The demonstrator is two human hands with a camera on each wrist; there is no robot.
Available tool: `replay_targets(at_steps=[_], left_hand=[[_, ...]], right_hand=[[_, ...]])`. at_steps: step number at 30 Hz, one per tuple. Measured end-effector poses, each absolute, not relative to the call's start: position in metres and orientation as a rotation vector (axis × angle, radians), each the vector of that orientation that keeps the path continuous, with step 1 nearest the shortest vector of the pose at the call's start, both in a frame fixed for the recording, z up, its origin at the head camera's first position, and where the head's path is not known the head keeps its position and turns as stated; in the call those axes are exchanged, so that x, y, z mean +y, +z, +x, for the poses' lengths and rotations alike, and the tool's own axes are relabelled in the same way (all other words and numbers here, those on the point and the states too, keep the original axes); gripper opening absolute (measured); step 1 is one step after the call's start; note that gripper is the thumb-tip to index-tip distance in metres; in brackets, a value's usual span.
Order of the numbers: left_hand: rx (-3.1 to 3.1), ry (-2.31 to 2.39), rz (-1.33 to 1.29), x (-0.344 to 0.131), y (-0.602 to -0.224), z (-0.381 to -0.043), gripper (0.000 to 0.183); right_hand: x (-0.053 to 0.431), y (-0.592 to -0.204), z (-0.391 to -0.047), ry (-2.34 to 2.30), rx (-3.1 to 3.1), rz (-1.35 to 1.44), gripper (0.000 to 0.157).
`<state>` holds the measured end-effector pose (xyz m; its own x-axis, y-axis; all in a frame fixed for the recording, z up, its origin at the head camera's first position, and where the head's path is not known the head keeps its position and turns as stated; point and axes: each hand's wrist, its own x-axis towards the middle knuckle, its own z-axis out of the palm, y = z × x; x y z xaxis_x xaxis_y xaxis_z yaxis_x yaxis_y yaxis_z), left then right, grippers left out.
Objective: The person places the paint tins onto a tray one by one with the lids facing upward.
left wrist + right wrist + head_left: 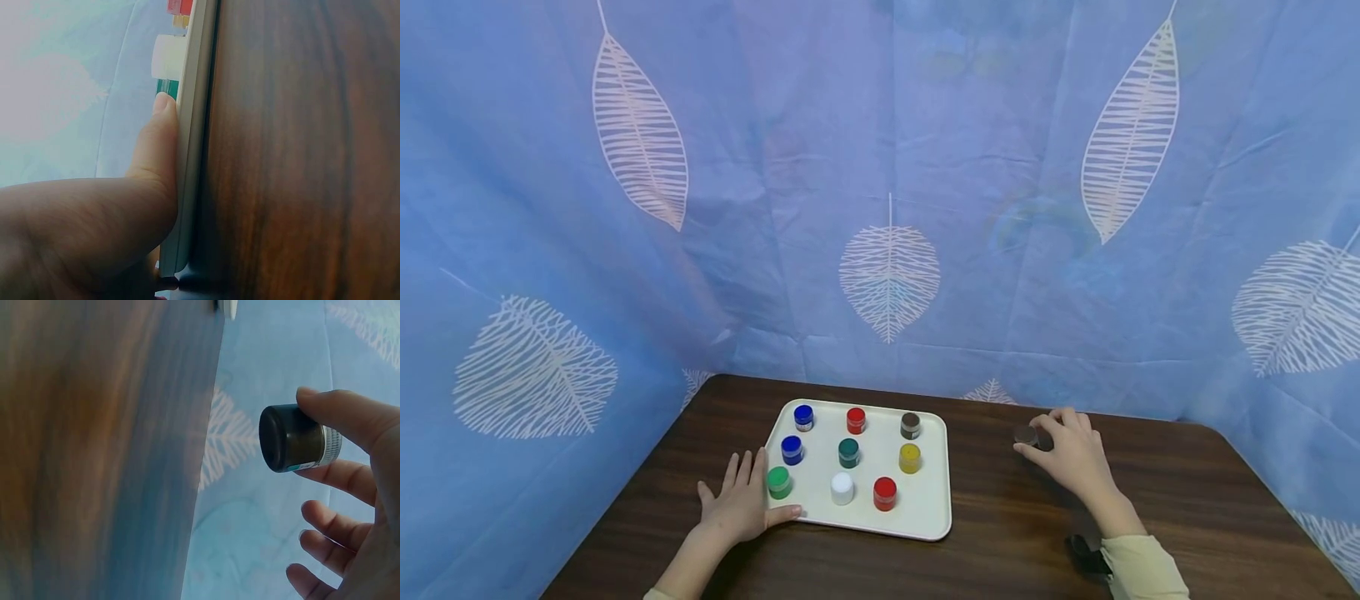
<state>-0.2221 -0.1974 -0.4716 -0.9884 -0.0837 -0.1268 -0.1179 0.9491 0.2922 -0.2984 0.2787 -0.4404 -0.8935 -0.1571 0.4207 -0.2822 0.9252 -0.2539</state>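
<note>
My right hand pinches a small dark paint jar between thumb and index finger, over the table to the right of the tray. In the right wrist view the jar is tipped on its side relative to the picture and clear of the tabletop; the other fingers are loosely spread. My left hand lies at the near left corner of the white tray, fingers straight and spread, thumb along the front rim. Close by its fingers is a green jar. A white jar stands right of the thumb.
Several more jars stand in rows on the tray, among them a yellow jar, a red jar and a brown jar. The dark wooden table ends at a blue leaf-patterned curtain behind it.
</note>
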Motion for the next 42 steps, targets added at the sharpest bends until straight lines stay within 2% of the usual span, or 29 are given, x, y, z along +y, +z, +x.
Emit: replay_targets(at_steps=[22, 36, 42], left_hand=[[2.979, 0.466, -0.167, -0.196, -0.47, -0.222, 0.127], [2.975, 0.474, -0.166, -0.197, -0.47, -0.222, 0.127], [2.975, 0.465, -0.166, -0.196, -0.47, -0.223, 0.128]], right_hand=[[0.21, -0.446, -0.279, 0.425, -2.505, 0.658, 0.04], [0.178, -0.451, -0.269, 0.746, -2.717, 0.883, 0.032], [0.176, -0.455, -0.27, 0.81, -2.789, 0.928, 0.034]])
